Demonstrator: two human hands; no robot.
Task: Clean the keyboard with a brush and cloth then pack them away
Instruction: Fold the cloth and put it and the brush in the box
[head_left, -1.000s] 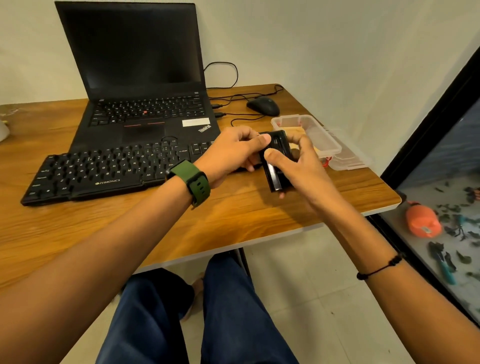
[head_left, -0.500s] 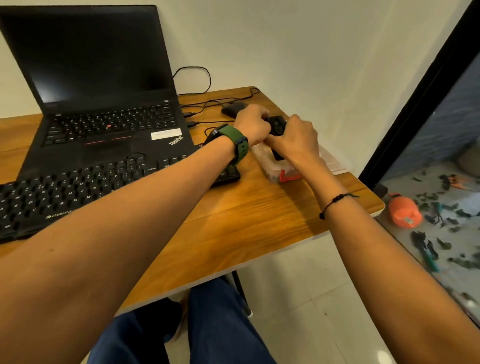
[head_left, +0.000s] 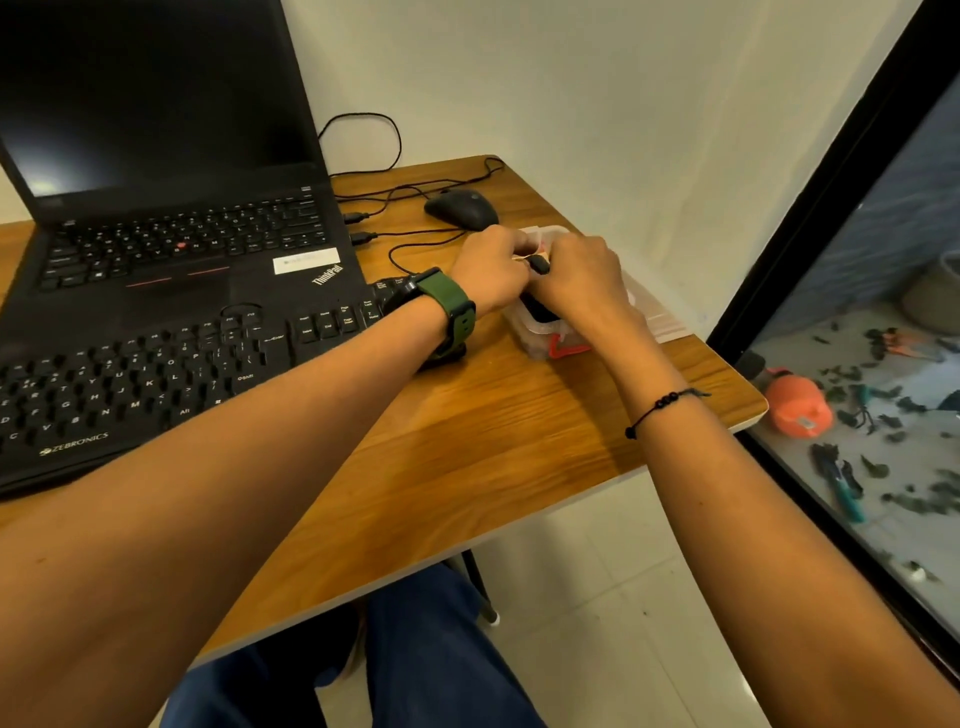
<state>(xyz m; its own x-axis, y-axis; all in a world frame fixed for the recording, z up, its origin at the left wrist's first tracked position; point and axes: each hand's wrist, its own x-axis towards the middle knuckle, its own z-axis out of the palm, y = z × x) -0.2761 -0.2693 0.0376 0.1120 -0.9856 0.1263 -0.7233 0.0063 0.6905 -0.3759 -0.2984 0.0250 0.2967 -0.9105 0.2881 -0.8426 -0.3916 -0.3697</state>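
Packing stage: both hands' fingers (head_left: 519, 260) pinch the black brush (head_left: 540, 265) directly above the plastic box (head_left: 540, 340), beside the keyboard (head_left: 156, 374).

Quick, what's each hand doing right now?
Left hand: fingers curled, pinching the black brush.
Right hand: gripping the same brush over the clear box.

I read this as a small home-office corner. A wooden desk (head_left: 467, 457) stands against a plain pale wall (head_left: 623, 104). On the desk sit an open black laptop (head_left: 171, 197), a separate black keyboard (head_left: 156, 374) in front of it, and a wired mouse (head_left: 461, 208) to the laptop's right. Beyond the desk's right edge runs a dark-framed glass panel (head_left: 857, 415); pale floor tiles (head_left: 597, 597) lie below.
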